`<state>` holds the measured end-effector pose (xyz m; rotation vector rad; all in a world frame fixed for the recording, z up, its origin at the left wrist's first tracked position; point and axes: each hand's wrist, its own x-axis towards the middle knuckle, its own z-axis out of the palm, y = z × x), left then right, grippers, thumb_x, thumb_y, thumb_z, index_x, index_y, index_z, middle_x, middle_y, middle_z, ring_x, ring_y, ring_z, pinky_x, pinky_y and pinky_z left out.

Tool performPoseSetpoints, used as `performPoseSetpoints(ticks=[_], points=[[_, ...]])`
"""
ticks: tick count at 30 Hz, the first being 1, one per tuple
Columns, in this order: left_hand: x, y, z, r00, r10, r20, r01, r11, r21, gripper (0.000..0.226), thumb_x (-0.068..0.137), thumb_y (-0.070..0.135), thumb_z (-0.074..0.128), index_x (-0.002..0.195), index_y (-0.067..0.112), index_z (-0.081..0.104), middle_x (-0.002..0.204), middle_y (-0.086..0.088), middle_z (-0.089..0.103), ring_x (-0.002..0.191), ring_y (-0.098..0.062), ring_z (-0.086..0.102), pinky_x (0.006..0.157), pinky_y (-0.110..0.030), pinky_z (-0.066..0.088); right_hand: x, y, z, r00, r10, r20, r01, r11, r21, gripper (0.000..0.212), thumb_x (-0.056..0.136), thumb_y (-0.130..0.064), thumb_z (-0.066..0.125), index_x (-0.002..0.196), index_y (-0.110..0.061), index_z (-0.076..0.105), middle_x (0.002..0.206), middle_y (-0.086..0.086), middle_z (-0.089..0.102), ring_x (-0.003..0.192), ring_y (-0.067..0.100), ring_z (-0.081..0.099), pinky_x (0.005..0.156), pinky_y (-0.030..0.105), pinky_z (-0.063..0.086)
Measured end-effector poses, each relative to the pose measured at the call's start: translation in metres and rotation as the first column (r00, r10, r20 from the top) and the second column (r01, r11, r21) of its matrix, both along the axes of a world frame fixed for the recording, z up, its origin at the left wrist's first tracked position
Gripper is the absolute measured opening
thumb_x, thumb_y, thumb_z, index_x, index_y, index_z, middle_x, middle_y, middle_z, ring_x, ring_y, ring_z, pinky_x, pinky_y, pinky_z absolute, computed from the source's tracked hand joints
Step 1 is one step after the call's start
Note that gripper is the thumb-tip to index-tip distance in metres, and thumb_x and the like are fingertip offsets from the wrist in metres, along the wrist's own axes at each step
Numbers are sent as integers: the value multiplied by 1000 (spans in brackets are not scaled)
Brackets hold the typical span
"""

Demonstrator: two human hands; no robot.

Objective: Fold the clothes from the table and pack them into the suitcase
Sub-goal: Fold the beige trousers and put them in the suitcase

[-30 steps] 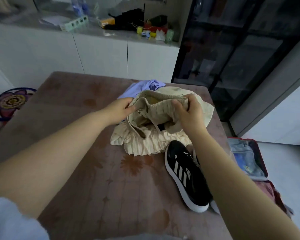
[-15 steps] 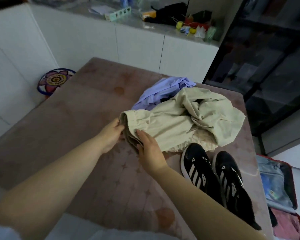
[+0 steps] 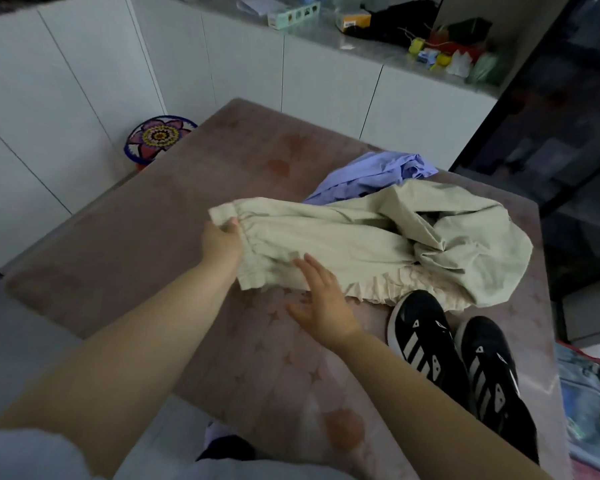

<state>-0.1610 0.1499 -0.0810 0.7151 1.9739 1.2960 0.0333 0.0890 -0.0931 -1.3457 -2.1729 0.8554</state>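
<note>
Beige trousers (image 3: 354, 237) lie stretched across the pink table (image 3: 146, 244), waistband to the left, legs bunched at the right. My left hand (image 3: 222, 240) grips the waistband at its left end. My right hand (image 3: 321, 299) lies open with straight fingers, fingertips touching the lower edge of the trousers. A cream ruffled garment (image 3: 392, 289) shows from under the trousers. A lilac shirt (image 3: 371, 174) lies crumpled behind them. The open suitcase (image 3: 589, 403) sits on the floor at the far right, partly cut off.
Two black sneakers (image 3: 454, 362) with white stripes stand on the table's right front, close to my right forearm. White cabinets with a cluttered counter (image 3: 378, 32) run behind the table. A floral stool (image 3: 158, 136) stands at the table's far left corner.
The trousers have been pulled left out of the pile and spread flat. My right hand has let go of the waistband and opened on the fabric's lower edge. The camera swung left.
</note>
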Motion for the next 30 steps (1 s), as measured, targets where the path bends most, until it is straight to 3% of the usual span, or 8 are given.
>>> performPoseSetpoints(ticks=[4,9,14,21,24,26,28,30], points=[[-76,6,9,971,0,-239,-19,997,-76,48,100,33,36,136,1,35,135,-21,47,122,-38,47,100,-45,39,3,17,9,985,-167,44,164,985,54,69,83,-48,55,142,-17,38,152,6,28,139,22,25,112,35,24],[-194,-6,9,907,-53,-417,-20,986,-168,42,102,26,33,133,-2,38,131,-28,47,120,-43,46,99,-45,36,-14,47,10,836,-390,386,356,921,160,69,84,-31,59,145,-21,29,154,11,17,141,34,12,115,42,7],[-284,-9,-9,915,-114,-387,-26,941,-337,45,101,25,37,136,-3,40,135,-30,44,123,-44,43,103,-45,33,-19,75,4,592,-564,576,604,784,147,88,84,-27,62,151,-31,6,158,10,-10,144,34,-3,117,47,-3],[-320,26,-62,906,-375,-197,282,881,-380,50,85,34,66,124,6,53,121,-12,58,109,-32,56,96,-46,44,-49,92,-3,629,-328,705,498,866,-42,96,84,-48,61,151,-26,-4,152,3,28,143,27,18,115,46,-3],[-295,35,-45,852,-451,-264,363,874,-322,46,85,21,67,125,2,53,124,-16,56,116,-35,52,99,-46,41,-39,95,-3,597,-324,734,568,817,-101,80,84,-53,59,147,-25,19,131,6,55,129,26,42,115,45,0],[-284,44,-37,853,-444,-275,373,887,-274,42,87,10,63,126,-2,51,127,-21,53,118,-37,49,98,-43,38,-28,96,2,617,-344,708,544,836,-67,36,89,-48,54,119,-28,55,106,5,66,117,27,52,115,41,4],[-277,56,-33,841,-455,-293,393,885,-249,48,88,15,63,132,5,47,130,-14,53,119,-33,50,99,-42,39,-23,100,11,670,-447,593,553,833,2,18,92,-39,54,84,-24,62,87,3,62,108,28,55,114,41,6],[-276,66,-32,830,-472,-297,418,879,-229,54,88,21,63,137,10,42,133,-10,52,120,-30,50,99,-43,40,-19,111,16,646,-543,537,568,811,136,18,92,-32,55,83,-18,63,96,6,61,109,30,51,113,42,9]])
